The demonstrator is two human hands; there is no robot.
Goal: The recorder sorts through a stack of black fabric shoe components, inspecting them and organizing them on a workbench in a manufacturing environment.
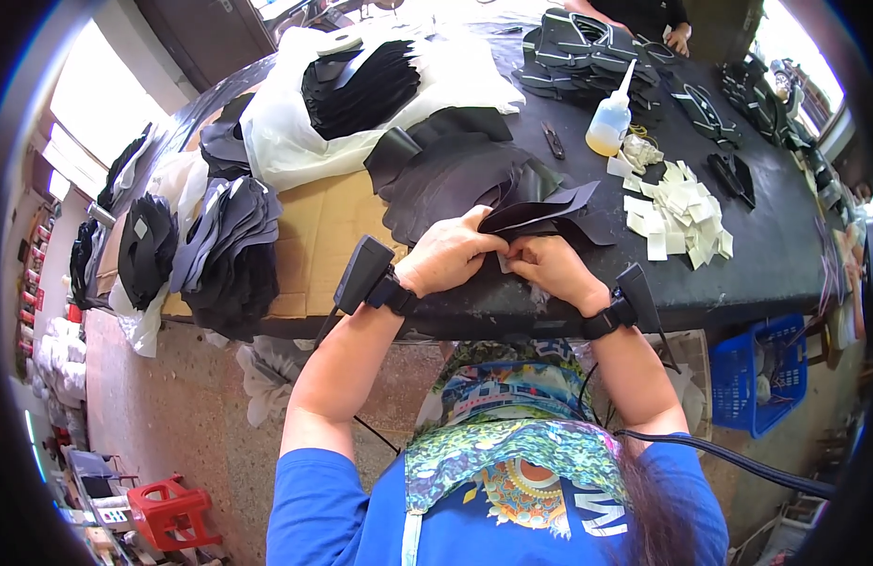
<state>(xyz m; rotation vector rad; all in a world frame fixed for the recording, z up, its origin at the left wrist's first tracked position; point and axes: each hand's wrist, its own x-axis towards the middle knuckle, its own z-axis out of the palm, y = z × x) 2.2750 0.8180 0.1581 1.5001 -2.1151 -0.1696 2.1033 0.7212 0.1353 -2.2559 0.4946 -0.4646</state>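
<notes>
My left hand (451, 253) and my right hand (555, 271) meet near the table's front edge, fingertips pinched together on a thin black cut piece (540, 217) of sheet material. Its pointed end sticks up to the right. A small whitish scrap (504, 265), perhaps a label, shows between my fingertips. Just beyond my hands lies a fanned pile of dark cut pieces (446, 179). To the right is a heap of small cream-white square labels (682, 209). Behind it stands a squeeze bottle (608, 124) with yellowish liquid and a long nozzle. A pair of thread snips (553, 140) lies farther back.
A white plastic bag (276, 127) holds more black pieces (366, 90). More stacks (234, 231) overhang the left edge beside cardboard (333, 236). White-lined black pieces (587, 47) are piled at the back, near another person's hand (679, 40). A blue basket (757, 373) and red stool (172, 512) stand below.
</notes>
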